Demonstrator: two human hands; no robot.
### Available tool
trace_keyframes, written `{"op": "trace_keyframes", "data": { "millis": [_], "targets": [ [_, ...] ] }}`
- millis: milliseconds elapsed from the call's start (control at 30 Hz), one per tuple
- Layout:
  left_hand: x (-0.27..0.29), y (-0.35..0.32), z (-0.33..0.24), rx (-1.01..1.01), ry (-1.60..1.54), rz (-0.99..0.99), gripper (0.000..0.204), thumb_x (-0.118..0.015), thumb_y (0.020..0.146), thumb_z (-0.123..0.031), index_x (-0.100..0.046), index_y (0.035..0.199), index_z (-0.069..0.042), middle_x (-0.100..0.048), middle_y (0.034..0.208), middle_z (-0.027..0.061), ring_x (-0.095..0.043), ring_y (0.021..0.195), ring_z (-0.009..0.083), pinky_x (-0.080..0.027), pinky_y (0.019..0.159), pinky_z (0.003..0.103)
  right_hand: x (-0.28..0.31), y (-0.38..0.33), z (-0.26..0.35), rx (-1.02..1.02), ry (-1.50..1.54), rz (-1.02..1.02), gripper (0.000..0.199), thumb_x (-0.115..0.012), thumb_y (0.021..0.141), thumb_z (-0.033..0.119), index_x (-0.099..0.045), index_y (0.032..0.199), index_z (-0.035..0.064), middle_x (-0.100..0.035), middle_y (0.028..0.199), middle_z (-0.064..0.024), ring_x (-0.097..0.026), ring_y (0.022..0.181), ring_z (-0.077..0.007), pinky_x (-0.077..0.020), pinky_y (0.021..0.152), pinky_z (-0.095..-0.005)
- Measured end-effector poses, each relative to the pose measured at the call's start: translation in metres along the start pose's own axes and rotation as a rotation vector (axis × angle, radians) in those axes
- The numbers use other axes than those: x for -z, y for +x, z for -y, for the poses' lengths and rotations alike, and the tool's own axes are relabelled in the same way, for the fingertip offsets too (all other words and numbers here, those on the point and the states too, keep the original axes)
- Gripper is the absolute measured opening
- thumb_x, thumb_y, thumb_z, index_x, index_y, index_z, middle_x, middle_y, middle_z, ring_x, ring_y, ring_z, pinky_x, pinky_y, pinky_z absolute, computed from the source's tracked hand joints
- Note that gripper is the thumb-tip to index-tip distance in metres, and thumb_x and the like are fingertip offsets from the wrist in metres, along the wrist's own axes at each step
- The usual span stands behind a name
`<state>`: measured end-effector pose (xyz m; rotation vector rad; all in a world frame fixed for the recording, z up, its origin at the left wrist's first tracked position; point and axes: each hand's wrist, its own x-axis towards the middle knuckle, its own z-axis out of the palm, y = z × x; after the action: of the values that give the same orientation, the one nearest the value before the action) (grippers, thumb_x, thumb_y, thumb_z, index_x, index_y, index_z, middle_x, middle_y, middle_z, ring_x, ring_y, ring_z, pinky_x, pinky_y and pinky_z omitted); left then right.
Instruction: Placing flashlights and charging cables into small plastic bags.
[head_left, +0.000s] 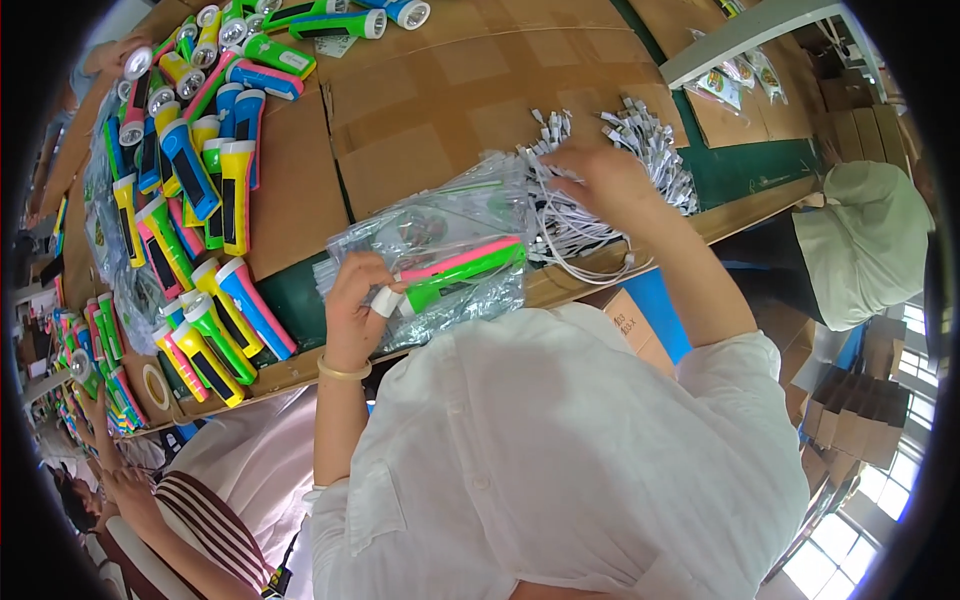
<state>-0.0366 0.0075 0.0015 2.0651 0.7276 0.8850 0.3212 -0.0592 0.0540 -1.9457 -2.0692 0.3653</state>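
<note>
A green and pink flashlight (465,270) lies at a slant on a stack of clear plastic bags (430,225), by the table's near edge. Whether it is inside the top bag I cannot tell. My left hand (358,300) is closed round its white lamp end (386,301), at the flashlight's left. To the right is a heap of white cables (655,150) with small plugs. My right hand (605,180) reaches over this heap, thumb and fingers apart, the fingertips among the cables.
Many coloured flashlights (180,165) are piled on the left. A tape roll (157,386) sits at the table's edge. Brown cardboard (430,95) covers the tabletop. A grey metal frame (750,45) stands far right, near small bagged items (718,88). Co-workers are at both sides.
</note>
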Motion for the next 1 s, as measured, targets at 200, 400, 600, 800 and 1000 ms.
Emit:
{"op": "trace_keyframes", "data": {
  "millis": [200, 400, 600, 800, 1000],
  "targets": [
    [0.0, 0.004, 0.001, -0.007, -0.088, 0.037, 0.016, -0.075, 0.08, 0.0, -0.065, 0.092, -0.004, -0.069, 0.109, 0.0118, -0.064, 0.099, 0.0296, -0.051, 0.087, 0.037, 0.011, -0.049, -0.065, -0.377, -0.06, 0.169, 0.016, -0.071, 0.089, 0.016, -0.071, 0.098, 0.0025, -0.07, 0.093, -0.014, -0.068, 0.087, -0.0307, -0.0521, 0.076, -0.0399],
    [0.003, -0.001, -0.007, 0.01, -0.045, 0.067, 0.017, -0.075, 0.079, 0.002, -0.065, 0.092, -0.004, -0.068, 0.118, 0.0128, -0.063, 0.109, 0.0331, -0.05, 0.094, 0.039, 0.071, -0.044, -0.033, -0.35, 0.547, -0.257, 0.011, -0.057, 0.102, 0.014, -0.06, 0.101, 0.0031, -0.052, 0.071, 0.0047, -0.046, 0.063, -0.0059, -0.0369, 0.059, -0.0224],
    [0.0, -0.006, -0.013, 0.022, -0.043, 0.018, 0.018, -0.076, 0.079, 0.001, -0.065, 0.092, -0.004, -0.067, 0.124, 0.015, -0.063, 0.111, 0.0342, -0.05, 0.095, 0.039, 0.074, -0.01, 0.026, 0.085, 1.183, -0.243, 0.016, -0.052, 0.101, 0.015, -0.052, 0.087, 0.0064, -0.044, 0.067, 0.0011, -0.035, 0.06, -0.0072, -0.0284, 0.058, -0.024],
    [-0.005, -0.009, -0.014, 0.082, -0.141, -0.008, 0.017, -0.075, 0.079, 0.001, -0.066, 0.093, -0.004, -0.066, 0.126, 0.0162, -0.063, 0.114, 0.0335, -0.051, 0.095, 0.038, -0.011, -0.005, 0.053, -0.082, 1.292, 0.171, 0.022, -0.066, 0.093, 0.016, -0.05, 0.08, 0.0075, -0.047, 0.072, 0.0022, -0.042, 0.066, -0.0058, -0.0324, 0.057, -0.0231],
    [-0.003, -0.013, -0.012, 0.075, -0.14, -0.017, 0.018, -0.075, 0.08, 0.001, -0.067, 0.096, -0.003, -0.066, 0.127, 0.0159, -0.063, 0.115, 0.0318, -0.051, 0.096, 0.037, -0.009, -0.018, 0.042, -0.18, 1.015, 0.273, 0.022, -0.067, 0.091, 0.009, -0.051, 0.077, 0.0058, -0.046, 0.071, 0.0058, -0.039, 0.064, -0.0015, -0.031, 0.056, -0.0212]
  ]
}}
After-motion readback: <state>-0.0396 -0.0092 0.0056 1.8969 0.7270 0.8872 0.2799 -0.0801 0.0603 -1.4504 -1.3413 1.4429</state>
